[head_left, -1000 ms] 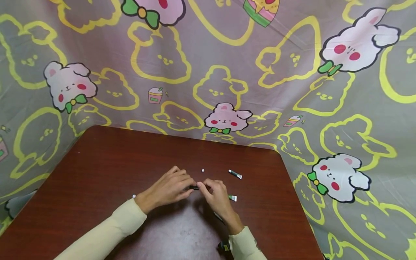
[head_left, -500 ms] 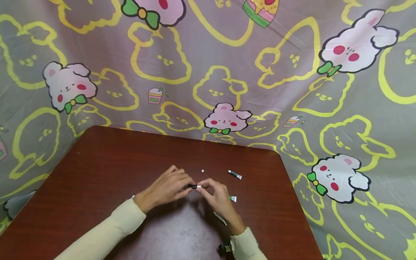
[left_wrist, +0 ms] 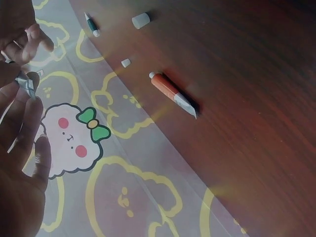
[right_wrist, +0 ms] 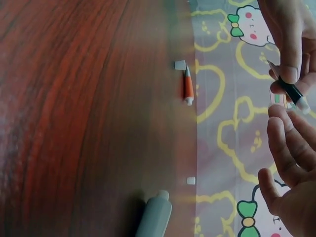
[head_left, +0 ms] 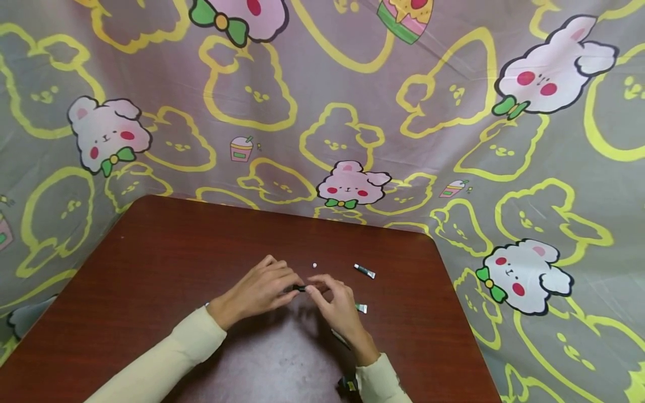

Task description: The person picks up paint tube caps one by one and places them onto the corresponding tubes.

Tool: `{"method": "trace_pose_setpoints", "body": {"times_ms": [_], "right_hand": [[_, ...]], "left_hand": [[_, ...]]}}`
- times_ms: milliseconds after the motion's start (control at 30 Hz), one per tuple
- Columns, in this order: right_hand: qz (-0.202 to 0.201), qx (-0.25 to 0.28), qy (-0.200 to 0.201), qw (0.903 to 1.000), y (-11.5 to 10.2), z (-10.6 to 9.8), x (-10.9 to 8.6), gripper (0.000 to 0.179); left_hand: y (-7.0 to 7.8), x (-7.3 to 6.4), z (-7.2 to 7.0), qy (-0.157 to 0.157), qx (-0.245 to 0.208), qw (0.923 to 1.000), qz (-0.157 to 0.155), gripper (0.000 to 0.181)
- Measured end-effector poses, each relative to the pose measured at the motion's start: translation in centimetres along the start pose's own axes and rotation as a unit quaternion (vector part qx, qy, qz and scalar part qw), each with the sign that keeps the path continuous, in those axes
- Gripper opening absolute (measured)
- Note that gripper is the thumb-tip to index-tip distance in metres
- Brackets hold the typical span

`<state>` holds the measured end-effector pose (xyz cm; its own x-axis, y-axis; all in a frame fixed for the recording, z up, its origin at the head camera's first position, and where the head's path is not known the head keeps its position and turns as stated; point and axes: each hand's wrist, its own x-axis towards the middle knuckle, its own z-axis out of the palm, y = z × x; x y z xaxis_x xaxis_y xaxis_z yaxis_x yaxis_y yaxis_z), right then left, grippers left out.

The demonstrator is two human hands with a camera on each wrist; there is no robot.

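In the head view my left hand pinches a small black paint tube. The right wrist view shows that tube at a slant, its silver crimped end up and its white cap down. My right hand meets the cap end, thumb and index finger pinching there; the thumb covers the cap in the head view. Its other fingers spread below the tube in the right wrist view. The silver crimped end shows between the left fingers in the left wrist view.
On the brown table lie a dark green tube, a green tube partly behind the right hand, and a small white cap. An orange tube and another white piece show in the left wrist view. A patterned cloth hangs behind.
The right thumb and fingers shift on the cap: hidden at first, its white showed half a second ago, and the thumb covers it again now. The left hand hardly moves.
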<state>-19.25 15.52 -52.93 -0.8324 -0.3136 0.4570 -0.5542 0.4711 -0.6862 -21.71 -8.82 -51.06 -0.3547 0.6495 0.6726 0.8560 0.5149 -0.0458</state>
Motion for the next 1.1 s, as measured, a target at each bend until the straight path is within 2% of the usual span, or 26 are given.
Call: {"method": "trace_pose_setpoints", "body": {"times_ms": [133, 233, 433, 633, 867, 1100], "right_hand": [[-0.034, 0.020, -0.009, 0.9992, 0.25, -0.29, -0.07, 0.034], [-0.056, 0.009, -0.016, 0.9983, 0.43, -0.42, -0.07, 0.028], [-0.049, -0.025, -0.008, 0.9985, 0.36, -0.38, -0.10, 0.015], [-0.087, -0.060, 0.015, 0.9943, 0.62, -0.19, -0.14, 0.014], [-0.133, -0.097, 0.015, 0.9862, 0.95, -0.29, -0.09, 0.013], [-0.139, -0.112, 0.011, 0.9839, 0.89, -0.33, -0.07, 0.009]], "left_hand": [[-0.10, -0.22, 0.03, -0.004, -0.003, 1.0000, -0.004, 0.023], [-0.18, -0.29, 0.04, -0.009, -0.006, 0.9999, -0.008, 0.022], [-0.08, -0.25, 0.04, -0.015, -0.008, 0.9998, -0.009, 0.022], [-0.04, -0.20, 0.27, -0.012, -0.001, 0.9999, -0.006, 0.021], [0.21, 0.04, 0.47, -0.009, 0.005, 0.9999, -0.005, 0.024], [0.40, 0.09, 0.40, -0.018, -0.003, 0.9998, -0.012, 0.022]]}}
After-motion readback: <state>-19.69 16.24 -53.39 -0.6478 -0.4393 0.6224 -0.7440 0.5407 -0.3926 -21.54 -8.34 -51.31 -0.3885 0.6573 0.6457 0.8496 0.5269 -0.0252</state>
